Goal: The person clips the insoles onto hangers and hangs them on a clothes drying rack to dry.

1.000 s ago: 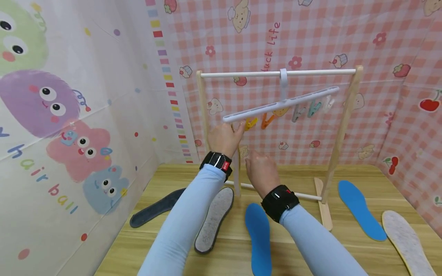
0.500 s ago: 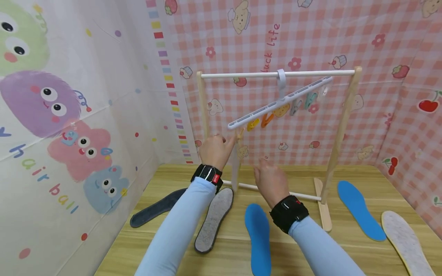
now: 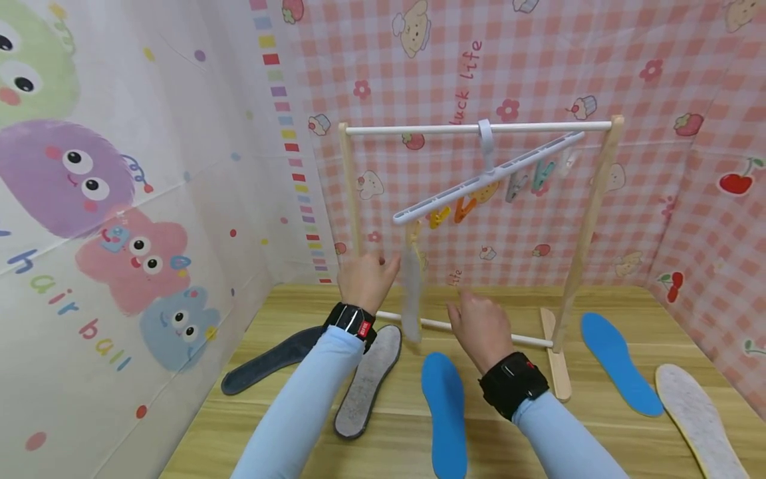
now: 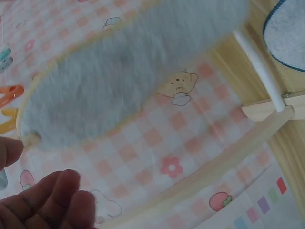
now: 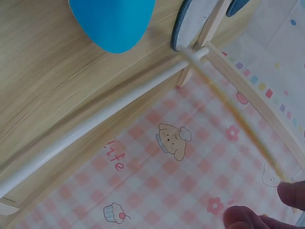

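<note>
A pale grey insole with a yellowish edge (image 3: 411, 293) hangs by a small beige clothespin (image 3: 415, 231) from the low left end of the white hanger (image 3: 449, 195). The hanger tilts, its right end high. My left hand (image 3: 366, 279) is just left of the insole, thumb and fingers apart, holding nothing. In the left wrist view, the thumb overlaps the clothespin's end, and the insole is blurred. Right of the insole and lower, my right hand (image 3: 483, 326) has loosely bent fingers with nothing in them. The right wrist view shows the hanging insole (image 5: 238, 114) edge-on.
Yellow (image 3: 439, 217), orange (image 3: 463, 209) and other clothespins dangle along the hanger. A wooden rack with a white top rod (image 3: 413, 130) carries it. On the table lie a blue insole (image 3: 445, 412), a grey one (image 3: 369, 382), a dark one (image 3: 269, 362) and others at right.
My left hand has come off the hanger's left end and moved down and left. My right hand has moved down and right. The hanger's left end has dipped, and the insole swings.
</note>
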The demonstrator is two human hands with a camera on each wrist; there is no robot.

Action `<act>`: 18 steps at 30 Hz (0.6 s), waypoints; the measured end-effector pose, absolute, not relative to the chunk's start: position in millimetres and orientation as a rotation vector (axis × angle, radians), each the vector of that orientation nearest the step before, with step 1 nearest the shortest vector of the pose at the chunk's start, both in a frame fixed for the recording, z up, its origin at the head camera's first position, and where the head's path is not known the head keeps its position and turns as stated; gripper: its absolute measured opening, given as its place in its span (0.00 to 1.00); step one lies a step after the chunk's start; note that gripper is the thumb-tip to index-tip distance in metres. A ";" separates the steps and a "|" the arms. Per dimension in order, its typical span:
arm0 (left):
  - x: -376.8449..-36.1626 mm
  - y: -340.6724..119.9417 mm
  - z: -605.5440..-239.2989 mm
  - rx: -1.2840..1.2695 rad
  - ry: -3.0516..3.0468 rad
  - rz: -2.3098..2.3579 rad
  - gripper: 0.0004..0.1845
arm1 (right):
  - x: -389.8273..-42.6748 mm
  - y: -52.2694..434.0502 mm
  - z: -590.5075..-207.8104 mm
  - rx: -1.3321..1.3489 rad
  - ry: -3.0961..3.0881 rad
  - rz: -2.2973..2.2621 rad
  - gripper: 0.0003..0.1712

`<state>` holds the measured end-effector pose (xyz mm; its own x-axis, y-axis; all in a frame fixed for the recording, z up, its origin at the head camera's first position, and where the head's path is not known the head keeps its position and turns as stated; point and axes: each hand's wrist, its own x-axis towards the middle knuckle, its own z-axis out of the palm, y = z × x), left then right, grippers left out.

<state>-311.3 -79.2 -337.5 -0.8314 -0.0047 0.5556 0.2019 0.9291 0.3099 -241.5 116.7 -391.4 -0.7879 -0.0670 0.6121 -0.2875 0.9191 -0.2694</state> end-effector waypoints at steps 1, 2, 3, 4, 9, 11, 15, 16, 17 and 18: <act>-310.0 -79.9 -339.7 -0.150 -2.507 -0.480 0.23 | -240.4 117.6 -391.7 0.250 -2.464 0.462 0.14; -308.6 -80.5 -341.9 -0.163 -2.502 -0.474 0.23 | -239.4 118.5 -392.1 0.248 -2.477 0.459 0.15; -306.9 -81.2 -344.2 -0.179 -2.505 -0.469 0.24 | -238.3 119.4 -392.4 0.241 -2.496 0.461 0.15; -304.9 -81.8 -346.6 -0.197 -2.507 -0.457 0.24 | -237.3 120.6 -393.0 0.233 -2.512 0.459 0.16; -294.5 -84.2 -357.8 -0.267 -2.579 -0.411 0.26 | -232.1 128.3 -396.1 0.190 -2.599 0.463 0.20; -291.2 -85.5 -362.6 -0.294 -2.600 -0.366 0.24 | -230.3 131.8 -397.6 0.178 -2.620 0.454 0.20; -285.5 -88.4 -372.5 -0.328 -2.622 -0.284 0.21 | -226.8 138.0 -400.8 0.156 -2.678 0.452 0.22; -283.8 -89.1 -374.5 -0.333 -2.630 -0.282 0.20 | -226.2 139.7 -402.2 0.150 -2.696 0.454 0.22; -282.6 -89.7 -376.7 -0.332 -2.638 -0.278 0.21 | -225.4 141.5 -403.6 0.146 -2.710 0.459 0.22; -281.1 -90.3 -378.2 -0.336 -2.645 -0.274 0.21 | -224.3 143.2 -404.5 0.144 -2.722 0.464 0.23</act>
<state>-281.1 -90.3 -378.2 -0.8659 0.1887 0.4633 0.2797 0.9505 0.1356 -224.3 143.2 -404.5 -0.9249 -0.0371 0.3785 -0.1605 0.9403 -0.3000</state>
